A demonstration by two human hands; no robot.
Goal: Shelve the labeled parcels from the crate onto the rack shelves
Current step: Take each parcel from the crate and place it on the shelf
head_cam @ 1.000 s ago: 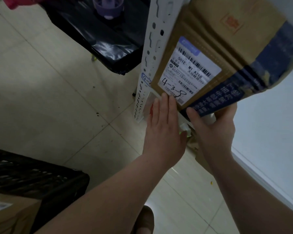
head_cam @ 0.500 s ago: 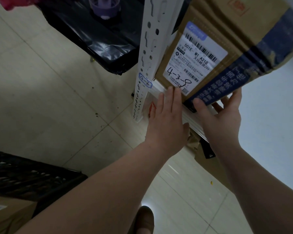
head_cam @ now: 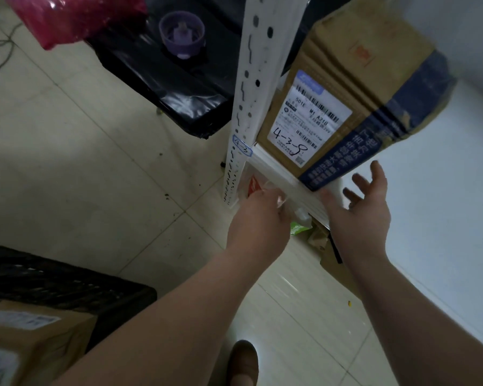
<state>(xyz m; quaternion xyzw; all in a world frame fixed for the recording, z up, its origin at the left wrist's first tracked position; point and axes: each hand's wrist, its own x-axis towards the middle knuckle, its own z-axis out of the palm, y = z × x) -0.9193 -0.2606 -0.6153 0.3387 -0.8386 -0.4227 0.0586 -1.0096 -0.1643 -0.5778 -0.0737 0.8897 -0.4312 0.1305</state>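
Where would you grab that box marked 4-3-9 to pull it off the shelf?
Grip the box low on its blue-taped side, probably from the front right: that side stands clear, while the rack post crowds the labelled face's left edge.

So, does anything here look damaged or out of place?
The cardboard parcel on the shelf looks battered: creased sides, and its blue tape is scuffed and torn. A few dark specks litter the floor tiles.

The parcel (head_cam: pixel 360 79) is matt cardboard (glossy blue tape (head_cam: pixel 374 140), paper label (head_cam: pixel 307 121)); the rack (head_cam: pixel 255 65), smooth white metal.
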